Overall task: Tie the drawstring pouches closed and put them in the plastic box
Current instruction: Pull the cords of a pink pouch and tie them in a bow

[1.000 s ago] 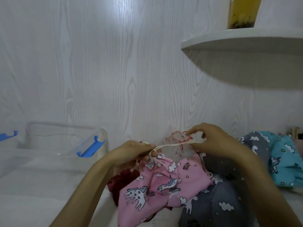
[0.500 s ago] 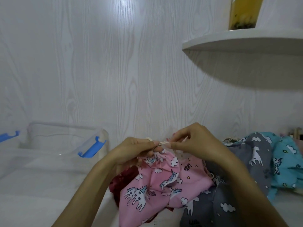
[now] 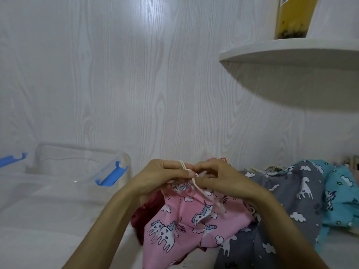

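A pink unicorn-print pouch (image 3: pixel 186 226) hangs in front of me with its gathered neck up between my hands. My left hand (image 3: pixel 165 177) grips the neck, and a loop of the white drawstring (image 3: pixel 196 186) runs over its fingers. My right hand (image 3: pixel 217 179) pinches the cord close beside it, and the free end trails down over the pink cloth. A clear plastic box (image 3: pixel 77 167) with blue latches stands open at the left against the wall.
A dark red pouch (image 3: pixel 147 212) lies under the pink one. Grey (image 3: pixel 287 199) and turquoise (image 3: pixel 340 199) unicorn pouches are heaped to the right. A white shelf (image 3: pixel 291 53) juts from the wall at upper right, with a yellow container (image 3: pixel 293 16) on it.
My right hand has come in from the right, where it held the cord taut, to meet my left hand at the pouch neck. The cord now loops over my left fingers.
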